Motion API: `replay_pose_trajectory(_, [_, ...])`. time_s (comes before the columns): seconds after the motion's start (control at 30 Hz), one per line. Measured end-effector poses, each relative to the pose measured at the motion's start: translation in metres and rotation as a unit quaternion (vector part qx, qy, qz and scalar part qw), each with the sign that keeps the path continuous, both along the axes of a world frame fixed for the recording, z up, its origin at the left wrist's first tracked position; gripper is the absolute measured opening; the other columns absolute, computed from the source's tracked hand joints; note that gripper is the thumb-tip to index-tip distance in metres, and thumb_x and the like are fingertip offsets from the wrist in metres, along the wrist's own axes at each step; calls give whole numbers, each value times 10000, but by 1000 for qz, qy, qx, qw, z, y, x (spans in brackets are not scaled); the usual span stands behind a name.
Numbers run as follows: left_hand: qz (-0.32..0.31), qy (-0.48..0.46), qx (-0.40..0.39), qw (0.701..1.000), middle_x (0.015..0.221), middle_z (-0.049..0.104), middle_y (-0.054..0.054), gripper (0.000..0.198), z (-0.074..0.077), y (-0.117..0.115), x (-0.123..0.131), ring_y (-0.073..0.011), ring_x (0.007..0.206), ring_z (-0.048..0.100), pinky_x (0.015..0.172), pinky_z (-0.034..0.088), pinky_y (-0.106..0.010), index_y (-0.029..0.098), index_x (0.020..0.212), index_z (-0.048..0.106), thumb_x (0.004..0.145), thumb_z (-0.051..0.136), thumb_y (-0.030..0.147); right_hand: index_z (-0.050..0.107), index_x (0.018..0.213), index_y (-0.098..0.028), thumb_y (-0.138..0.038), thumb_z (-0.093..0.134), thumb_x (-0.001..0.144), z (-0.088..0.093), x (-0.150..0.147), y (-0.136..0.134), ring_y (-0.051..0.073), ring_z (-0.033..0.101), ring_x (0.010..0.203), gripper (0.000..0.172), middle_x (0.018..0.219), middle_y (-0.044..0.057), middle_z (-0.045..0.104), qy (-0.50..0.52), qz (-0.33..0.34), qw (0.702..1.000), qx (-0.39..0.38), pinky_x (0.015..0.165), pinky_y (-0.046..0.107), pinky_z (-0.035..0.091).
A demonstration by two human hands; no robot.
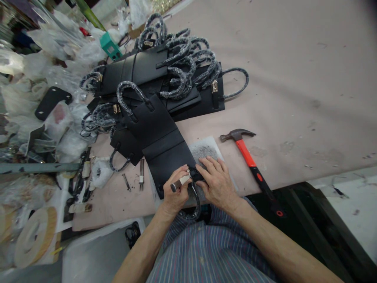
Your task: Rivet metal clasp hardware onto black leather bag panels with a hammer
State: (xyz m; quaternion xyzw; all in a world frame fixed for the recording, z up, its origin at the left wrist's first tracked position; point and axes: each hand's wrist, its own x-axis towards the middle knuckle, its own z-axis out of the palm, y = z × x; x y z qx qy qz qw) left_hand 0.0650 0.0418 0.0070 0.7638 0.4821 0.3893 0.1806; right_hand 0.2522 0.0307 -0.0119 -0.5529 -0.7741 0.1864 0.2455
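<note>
My left hand (176, 192) is closed around a short metal punch (180, 183) wrapped in pale tape, its round end tilted toward me. The punch's tip is over the near edge of a black bag panel (167, 151), by the base of a plastic-wrapped handle (196, 202); the exact contact is hidden. My right hand (217, 181) lies flat on the panel's near right corner, fingers spread. Under the panel is a white, worn board (209, 146). A second wrapped handle (131, 88) arches at the panel's far end.
A claw hammer (247, 155) with a red and black grip lies to the right, its handle over the table edge. Black bag pieces (144, 67) with wrapped handles are piled behind. Left are loose metal tools (141, 175), plastic bags (70, 51) and a tape roll (37, 236).
</note>
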Motion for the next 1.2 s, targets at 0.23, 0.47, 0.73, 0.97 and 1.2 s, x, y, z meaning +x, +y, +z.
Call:
replay_pose_trajectory(0.23, [-3,-2,-3,1000,1111,762,-85,108,-2,5,1,-218,1081,733,960,628,-413,190,1010,672,939,608,138,592,1384,-177,-303,604,927,1,0,0,341,390,1435,475,1506,130,530,-2,-2,1000,1,1198,563,259])
replay_pose_trajectory(0.47, [-9,-20,-8,1000,1102,760,-80,124,-5,6,1,-224,1079,730,970,619,-431,198,1005,669,913,627,126,594,1375,-191,-296,606,922,0,0,-1,346,401,1427,465,1503,122,533,-9,-1,1000,7,1196,562,256])
replay_pose_trajectory(0.73, [-12,-43,-23,999,1084,764,-84,134,-3,8,4,-227,1059,741,973,617,-425,201,997,674,893,634,127,621,1297,-197,-265,579,926,8,8,-1,328,485,1342,379,1420,136,584,53,-9,998,38,1137,552,357])
replay_pose_trajectory(0.97, [-17,-86,-24,996,1034,773,-88,133,-8,7,4,-260,1102,737,1003,607,-472,197,947,687,859,644,107,614,1171,-122,-357,614,882,15,93,-9,363,575,1029,372,1130,212,626,-130,-196,972,-23,862,500,472])
replay_pose_trajectory(1.2, [-43,-112,-5,993,1102,765,-104,172,-12,10,0,-291,1195,694,1063,562,-544,196,939,666,826,630,70,496,771,-227,-328,621,766,32,109,1,159,480,599,161,676,-1,477,210,-242,863,-390,557,293,430])
